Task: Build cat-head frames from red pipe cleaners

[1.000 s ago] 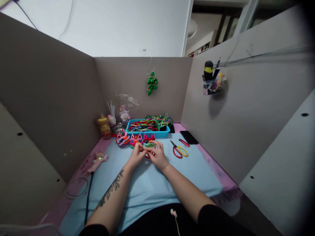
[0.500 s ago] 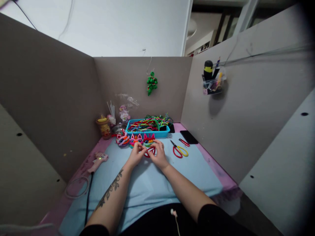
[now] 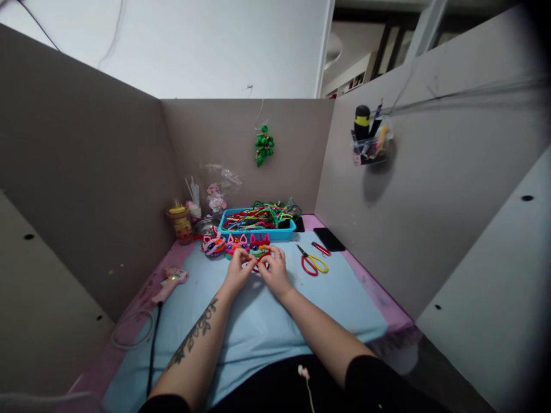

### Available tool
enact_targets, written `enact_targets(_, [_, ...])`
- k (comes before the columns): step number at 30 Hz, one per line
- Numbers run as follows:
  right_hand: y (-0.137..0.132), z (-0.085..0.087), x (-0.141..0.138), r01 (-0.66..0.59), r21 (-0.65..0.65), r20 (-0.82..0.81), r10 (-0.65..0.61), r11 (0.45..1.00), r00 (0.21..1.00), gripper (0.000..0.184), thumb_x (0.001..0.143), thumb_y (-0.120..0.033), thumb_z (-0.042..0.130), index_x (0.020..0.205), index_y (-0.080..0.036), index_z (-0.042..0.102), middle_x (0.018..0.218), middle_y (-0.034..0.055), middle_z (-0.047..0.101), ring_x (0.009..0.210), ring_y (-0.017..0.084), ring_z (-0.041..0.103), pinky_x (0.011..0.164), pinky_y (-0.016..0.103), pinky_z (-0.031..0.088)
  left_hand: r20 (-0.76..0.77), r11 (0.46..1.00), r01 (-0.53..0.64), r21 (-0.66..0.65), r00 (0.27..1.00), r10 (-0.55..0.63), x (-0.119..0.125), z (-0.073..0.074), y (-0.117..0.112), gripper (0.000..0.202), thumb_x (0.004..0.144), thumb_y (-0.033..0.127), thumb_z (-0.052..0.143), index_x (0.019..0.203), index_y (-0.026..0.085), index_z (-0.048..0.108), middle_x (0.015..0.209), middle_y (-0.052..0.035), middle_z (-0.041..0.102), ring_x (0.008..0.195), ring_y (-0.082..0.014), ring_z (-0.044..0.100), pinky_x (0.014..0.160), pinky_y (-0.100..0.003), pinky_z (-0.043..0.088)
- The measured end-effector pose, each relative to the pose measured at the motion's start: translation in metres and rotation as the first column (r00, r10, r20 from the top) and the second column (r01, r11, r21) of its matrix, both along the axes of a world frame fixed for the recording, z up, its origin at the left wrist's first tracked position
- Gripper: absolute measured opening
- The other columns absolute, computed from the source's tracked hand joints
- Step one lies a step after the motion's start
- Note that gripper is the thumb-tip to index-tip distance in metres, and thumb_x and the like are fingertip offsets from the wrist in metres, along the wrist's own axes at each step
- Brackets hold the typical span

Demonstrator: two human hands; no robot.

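A red loop-like piece [image 3: 257,269] sits between the two hands above the middle of the blue cloth [image 3: 344,298], mostly hidden by fingers (its full outline is hard to make out). The left hand [image 3: 239,267] has its thumb and fingertips pinched together on the piece's left side, and the right hand [image 3: 274,272] grips it from the other side, the fingertips of both nearly meeting. Just beyond the hands stand three colourful eared figures [image 3: 214,245] in a row, the rightmost partly covered by the right hand. Behind them is a blue tray [image 3: 275,234] heaped with multicoloured strands [image 3: 258,218]. To the right lie open scissors [image 3: 307,256] with one red and one yellow handle, a small red tool [image 3: 321,248] and a dark phone [image 3: 329,239]; well apart on the left rests a pink glue gun [image 3: 171,284].
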State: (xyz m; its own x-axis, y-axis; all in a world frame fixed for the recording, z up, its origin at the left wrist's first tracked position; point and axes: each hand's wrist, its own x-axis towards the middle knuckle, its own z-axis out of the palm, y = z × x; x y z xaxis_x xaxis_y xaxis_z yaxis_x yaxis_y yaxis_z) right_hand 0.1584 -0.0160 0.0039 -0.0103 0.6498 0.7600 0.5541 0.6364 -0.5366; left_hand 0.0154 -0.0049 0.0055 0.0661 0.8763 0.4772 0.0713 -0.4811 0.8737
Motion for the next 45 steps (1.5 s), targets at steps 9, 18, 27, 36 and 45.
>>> enact_targets(9, [0.003,-0.004,0.001,0.006,-0.018,-0.022,-0.006,1.000,1.000,0.007,0.078,-0.019,0.059,0.071,-0.021,0.061,0.106,0.0093,0.054,0.110,0.025,0.047,0.097,0.044,0.038,-0.031,1.000,-0.003,0.018,1.000,0.004,-0.001,0.002,-0.002,0.031,0.076,0.031,0.063,0.078,0.022,0.033,0.073,0.0024,0.058,0.067,-0.0124,0.058,0.067,-0.028,0.047])
enact_targets(18, [0.000,-0.002,0.003,0.017,0.020,0.070,-0.018,1.000,0.997,0.010,0.076,-0.019,0.061,0.082,-0.023,0.067,0.118,0.0084,0.050,0.116,0.026,0.041,0.102,0.045,0.034,-0.134,0.998,0.017,0.054,0.991,-0.010,-0.005,0.002,-0.002,0.025,0.079,0.031,0.059,0.080,0.022,0.036,0.075,0.0014,0.057,0.071,-0.0134,0.058,0.068,-0.028,0.046])
enact_targets(27, [0.009,-0.006,0.005,-0.045,-0.068,0.057,0.049,0.997,0.997,0.010,0.069,-0.013,0.061,0.065,-0.022,0.064,0.119,0.0067,0.055,0.120,0.027,0.039,0.102,0.049,0.032,-0.329,0.981,-0.051,0.186,0.938,0.111,-0.010,-0.002,-0.002,0.008,0.078,0.023,0.058,0.079,0.021,0.051,0.076,-0.0006,0.059,0.071,-0.0152,0.055,0.069,-0.029,0.044])
enact_targets(36, [0.016,-0.010,0.005,-0.137,-0.245,-0.079,0.121,0.960,0.989,0.010,0.067,-0.012,0.063,0.063,-0.021,0.065,0.120,0.0073,0.057,0.117,0.025,0.045,0.102,0.047,0.035,-0.429,0.935,-0.019,0.355,0.885,0.181,-0.012,0.004,-0.005,0.016,0.083,0.022,0.055,0.087,0.024,0.070,0.092,-0.0073,0.068,0.087,-0.0203,0.062,0.079,-0.033,0.048])
enact_targets(45, [0.020,-0.014,0.005,-0.126,-0.284,-0.119,0.095,0.951,0.988,0.010,0.069,-0.012,0.062,0.064,-0.021,0.066,0.119,0.0088,0.057,0.116,0.025,0.047,0.102,0.045,0.036,-0.498,0.900,0.001,0.437,0.833,0.241,-0.012,0.001,-0.001,0.024,0.084,0.018,0.051,0.093,0.025,0.072,0.090,-0.0094,0.068,0.083,-0.0213,0.063,0.075,-0.034,0.050])
